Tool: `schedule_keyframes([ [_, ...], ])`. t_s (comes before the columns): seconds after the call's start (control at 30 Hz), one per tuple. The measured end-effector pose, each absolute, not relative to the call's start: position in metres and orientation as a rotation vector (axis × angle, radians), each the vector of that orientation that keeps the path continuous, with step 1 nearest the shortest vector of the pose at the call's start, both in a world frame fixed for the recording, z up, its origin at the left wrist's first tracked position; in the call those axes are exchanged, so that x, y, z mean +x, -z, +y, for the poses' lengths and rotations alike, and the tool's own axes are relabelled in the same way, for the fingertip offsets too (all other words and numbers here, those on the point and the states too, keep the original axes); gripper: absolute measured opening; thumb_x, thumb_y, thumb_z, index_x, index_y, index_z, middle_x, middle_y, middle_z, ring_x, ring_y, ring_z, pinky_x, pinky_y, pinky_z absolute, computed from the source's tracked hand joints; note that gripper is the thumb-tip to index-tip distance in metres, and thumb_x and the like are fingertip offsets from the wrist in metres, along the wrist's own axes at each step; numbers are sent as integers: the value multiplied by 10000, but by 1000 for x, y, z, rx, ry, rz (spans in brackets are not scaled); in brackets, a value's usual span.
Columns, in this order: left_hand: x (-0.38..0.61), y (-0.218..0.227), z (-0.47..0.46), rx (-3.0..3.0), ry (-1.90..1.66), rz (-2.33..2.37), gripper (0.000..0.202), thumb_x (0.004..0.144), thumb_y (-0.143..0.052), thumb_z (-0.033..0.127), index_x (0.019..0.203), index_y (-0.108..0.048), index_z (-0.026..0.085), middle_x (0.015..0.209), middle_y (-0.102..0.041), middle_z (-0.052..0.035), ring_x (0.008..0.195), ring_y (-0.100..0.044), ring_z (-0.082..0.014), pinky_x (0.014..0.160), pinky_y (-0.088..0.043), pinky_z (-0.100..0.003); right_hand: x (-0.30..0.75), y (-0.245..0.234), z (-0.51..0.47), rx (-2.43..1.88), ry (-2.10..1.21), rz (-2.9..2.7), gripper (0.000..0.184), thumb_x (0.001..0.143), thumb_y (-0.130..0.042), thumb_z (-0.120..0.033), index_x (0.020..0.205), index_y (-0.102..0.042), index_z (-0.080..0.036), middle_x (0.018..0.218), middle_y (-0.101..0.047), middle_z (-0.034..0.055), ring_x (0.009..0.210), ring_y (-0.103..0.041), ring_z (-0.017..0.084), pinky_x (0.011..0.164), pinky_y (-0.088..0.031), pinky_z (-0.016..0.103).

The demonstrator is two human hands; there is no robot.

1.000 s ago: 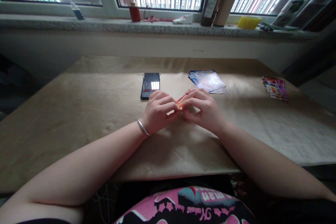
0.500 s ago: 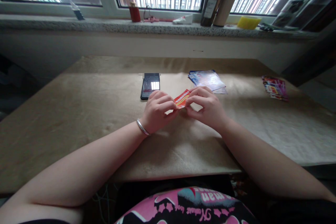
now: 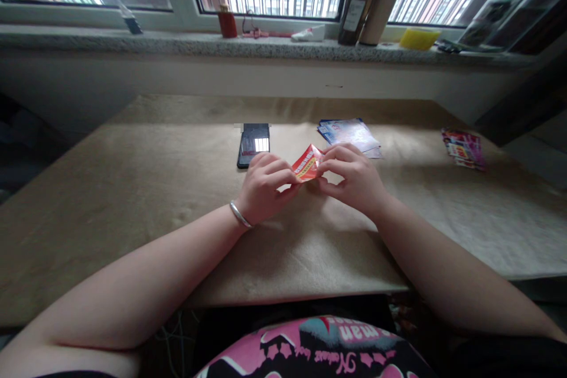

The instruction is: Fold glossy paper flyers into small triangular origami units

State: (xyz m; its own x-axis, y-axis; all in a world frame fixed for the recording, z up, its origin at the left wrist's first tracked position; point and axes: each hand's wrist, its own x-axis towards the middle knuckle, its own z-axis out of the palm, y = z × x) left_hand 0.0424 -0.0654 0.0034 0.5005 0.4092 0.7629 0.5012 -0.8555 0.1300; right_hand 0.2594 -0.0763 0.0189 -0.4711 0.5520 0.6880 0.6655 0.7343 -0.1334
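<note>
A small red packet with white and yellow print is held between my two hands, over the middle of the table. My left hand is closed on its left end, fingers pinched together. The thumb and fingers of my right hand pinch its right side, where the surface looks bent and shiny. Just beyond my left hand lies a dark phone, its screen reflecting the window. Behind my right hand rests a small stack of bluish-white printed sheets, partly covered by the fingers.
A pile of pink and red printed cards or packets lies at the table's right. The tan-covered table meets a wall below a stone windowsill. On the sill stand a red container, a dark jar and a yellow object.
My right hand has shifted slightly to the right on the red packet. More of the packet's printed face shows, and its right side is now bent.
</note>
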Motion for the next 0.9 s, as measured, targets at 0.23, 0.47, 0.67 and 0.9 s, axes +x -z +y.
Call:
schedule_keyframes([
  [0.23, 42, -5, -64, -2644, 1245, -836, 172, 847, -601, 310, 703, -627, 220, 759, -646, 18, 719, -520, -130, 741, -383, -293, 258, -22, -79, -893, 215, -2201, 82, 759, -594, -161, 734, -634, -228, 811, -650, 23, 866, -584, 196, 785, -482, 344],
  [0.47, 33, -4, -56, -2636, 1099, -1013, 191, 844, -611, 387, 748, -658, 229, 782, -653, 9, 767, -550, -148, 805, -364, -321, 261, -23, -76, -878, 223, -2173, 95, 764, -590, -157, 713, -620, -231, 779, -648, 15, 861, -594, 188, 803, -482, 343],
  [0.67, 26, -8, -53, -2582, 938, -994, 189, 880, -555, 342, 770, -657, 227, 800, -679, 10, 778, -571, -156, 786, -353, -324, 264, -22, -74, -894, 201, -2167, 94, 748, -594, -154, 716, -628, -235, 786, -647, 20, 877, -591, 201, 810, -483, 364],
  [0.9, 17, -13, -54, -2496, 816, -1072, 222, 884, -547, 379, 757, -651, 229, 739, -695, 18, 774, -584, -183, 787, -318, -370, 265, -20, -73, -916, 170, -2147, 91, 722, -599, -146, 698, -596, -234, 792, -631, 17, 851, -585, 198, 791, -478, 362],
])
